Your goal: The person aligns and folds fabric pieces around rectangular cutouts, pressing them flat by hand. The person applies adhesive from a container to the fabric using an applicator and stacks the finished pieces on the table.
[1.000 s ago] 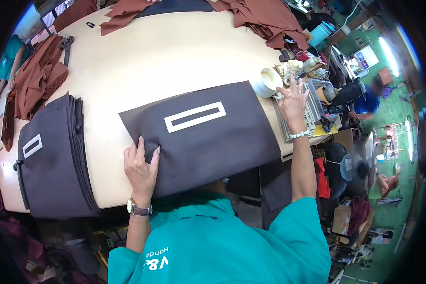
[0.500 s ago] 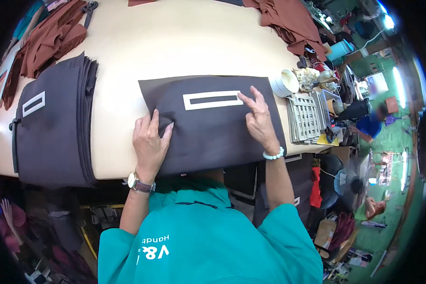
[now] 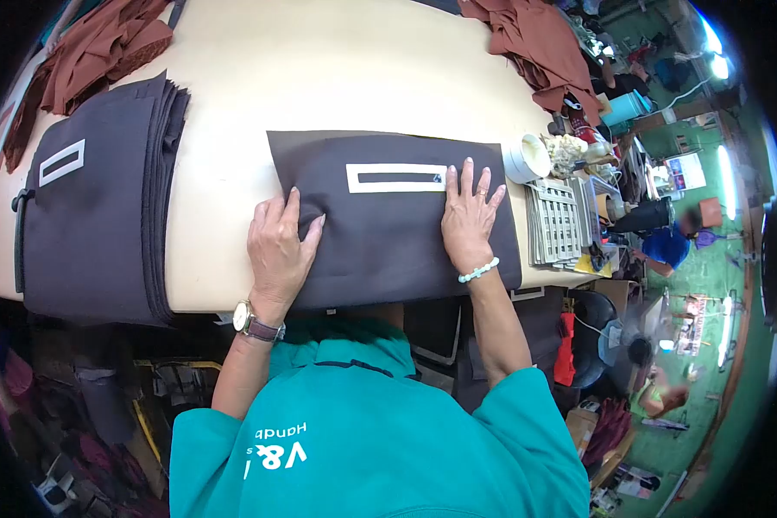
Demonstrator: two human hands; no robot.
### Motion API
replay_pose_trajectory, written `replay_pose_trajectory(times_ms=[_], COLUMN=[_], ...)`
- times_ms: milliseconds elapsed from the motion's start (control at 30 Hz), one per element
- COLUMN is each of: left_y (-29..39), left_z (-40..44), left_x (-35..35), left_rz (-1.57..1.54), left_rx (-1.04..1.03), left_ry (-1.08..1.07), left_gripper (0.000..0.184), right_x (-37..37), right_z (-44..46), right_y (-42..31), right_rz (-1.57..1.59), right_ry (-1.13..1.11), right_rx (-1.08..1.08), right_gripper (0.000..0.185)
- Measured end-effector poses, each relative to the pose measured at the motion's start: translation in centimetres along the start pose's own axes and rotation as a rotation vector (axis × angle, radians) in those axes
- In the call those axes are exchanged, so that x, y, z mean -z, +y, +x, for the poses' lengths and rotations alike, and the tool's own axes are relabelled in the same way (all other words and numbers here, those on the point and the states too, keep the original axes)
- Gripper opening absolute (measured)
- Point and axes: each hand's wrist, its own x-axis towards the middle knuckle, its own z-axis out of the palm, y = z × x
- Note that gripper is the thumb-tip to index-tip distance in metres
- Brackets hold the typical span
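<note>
A dark grey-brown fabric panel [image 3: 388, 250] lies at the table's near edge, bearing a white rectangular frame [image 3: 354, 179] with a dark slot. Inside the slot's right end shows a small bluish mark [image 3: 438, 178], too small to identify. My left hand [image 3: 278, 246] rests at the panel's left side, thumb and index finger apart, with the cloth puckered beside them. My right hand [image 3: 472, 216] lies flat on the panel, fingers spread, just right of the white frame. Neither hand holds anything that I can see.
A thick stack of similar dark panels [image 3: 104, 224] is on the left, with a clamp [image 3: 21, 203] at its edge. Brown fabric [image 3: 535, 43] lies at both far corners. On the right are a white tub [image 3: 527, 158] and slotted metal plates [image 3: 554, 224].
My right hand has come down from a raised pose with two fingers extended to lie flat and spread. A bluish mark now shows in the slot. My left hand keeps its place on the cloth.
</note>
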Motion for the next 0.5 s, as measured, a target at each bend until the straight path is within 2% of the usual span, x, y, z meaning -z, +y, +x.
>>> replay_pose_trajectory(times_ms=[167, 367, 400, 500], left_y=[0.0, -0.2, -0.1, 0.0], left_z=[0.0, -0.1, -0.1, 0.0], left_x=[-0.2, 0.0, 0.0, 0.1], left_rz=[-0.023, -0.024, -0.021, -0.024], left_rx=[0.005, -0.021, -0.015, 0.002], left_ry=[0.006, 0.018, 0.008, -0.004], left_gripper=[0.043, 0.043, 0.043, 0.043], right_x=[1.6, -0.2, 0.1, 0.1], right_z=[-1.4, 0.8, 0.9, 0.7], right_y=[-2.0, -0.3, 0.0, 0.6], right_rz=[-0.123, -0.138, -0.133, -0.118], right_ry=[-0.067, -0.034, -0.004, 0.011], right_rx=[0.087, 0.011, 0.029, 0.105], right_gripper=[0.052, 0.055, 0.051, 0.056])
